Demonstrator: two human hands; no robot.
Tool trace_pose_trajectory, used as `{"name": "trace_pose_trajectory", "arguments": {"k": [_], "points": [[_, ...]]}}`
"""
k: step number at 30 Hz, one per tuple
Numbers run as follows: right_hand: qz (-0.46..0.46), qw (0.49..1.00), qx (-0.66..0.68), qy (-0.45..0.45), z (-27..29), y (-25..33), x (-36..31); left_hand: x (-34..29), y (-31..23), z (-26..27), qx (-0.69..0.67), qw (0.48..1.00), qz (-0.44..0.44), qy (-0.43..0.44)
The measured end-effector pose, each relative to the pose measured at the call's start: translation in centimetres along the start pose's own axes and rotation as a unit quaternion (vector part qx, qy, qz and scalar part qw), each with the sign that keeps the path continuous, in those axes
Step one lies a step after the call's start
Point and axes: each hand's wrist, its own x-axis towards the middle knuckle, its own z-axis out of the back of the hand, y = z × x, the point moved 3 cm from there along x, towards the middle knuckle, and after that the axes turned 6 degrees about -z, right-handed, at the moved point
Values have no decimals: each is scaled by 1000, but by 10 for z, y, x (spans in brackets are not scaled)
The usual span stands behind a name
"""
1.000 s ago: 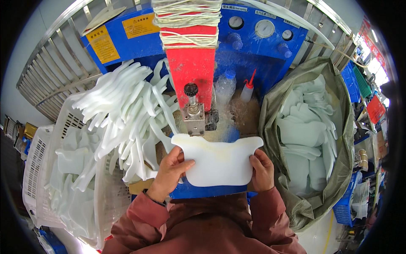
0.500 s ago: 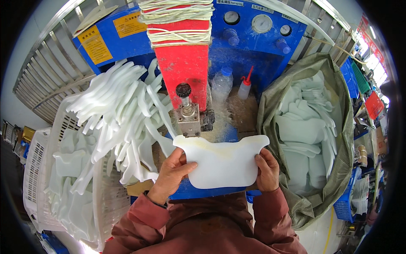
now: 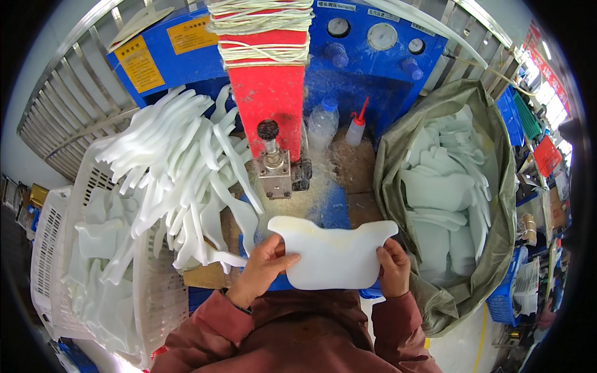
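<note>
Between my two hands I hold a white foam sheet, with a notched upper edge and two corner tabs. My left hand pinches its left side, thumb on top. The fingers of my right hand close on its right side. Just beyond the sheet and apart from it stands a red machine arm with a metal head and a black knob. Left of the head, many similar foam pieces lie piled, some close to my left hand.
A white plastic basket full of foam pieces stands at the left. On the right, a green sack holds more foam sheets. Behind the head are a clear bottle, a red-tipped squeeze bottle and a blue gauge panel.
Both hands have drawn the foam sheet toward me and slightly right, away from the metal head. The grip stays the same.
</note>
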Motion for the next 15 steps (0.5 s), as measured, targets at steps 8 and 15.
{"name": "trace_pose_trajectory", "arguments": {"k": [8,15], "points": [[117,788,-604,-25,3,-19,-19,-76,21,40,241,960,109,-92],[232,928,-290,-24,-25,142,-67,-116,-70,47,438,881,-92,-156]]}}
